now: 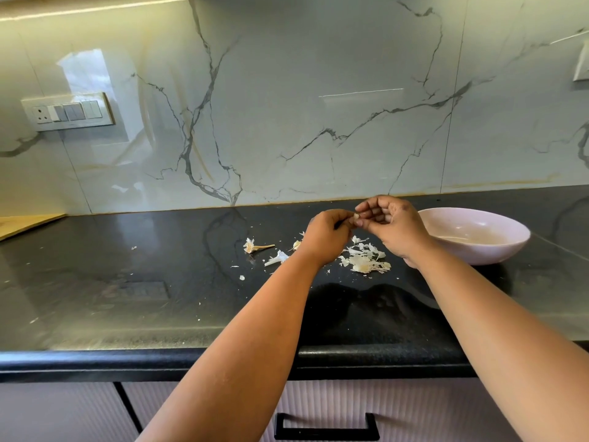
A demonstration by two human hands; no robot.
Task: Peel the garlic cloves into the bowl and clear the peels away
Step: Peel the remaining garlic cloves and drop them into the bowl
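Black surface (159, 301): polished dark stone, scattered with papery scraps.
Garlic clove (356, 215): held up between both hands above the surface, just left of the bowl.
Left hand (328, 236): fingers curled, pinching the clove's near end.
Right hand (390, 223): fingers bent around the clove's other end, thumb and fingertips working at its skin.
Bowl (510, 237): pale pink, on the surface at right, just behind the right wrist; contents cannot be told.
Peel pile (366, 260): heaped below the hands; loose bits and a stem (255, 246) lie further left.
Risk: the small slick clove could slip and drop among the peels; flakes may drift into the bowl because it stands so near.
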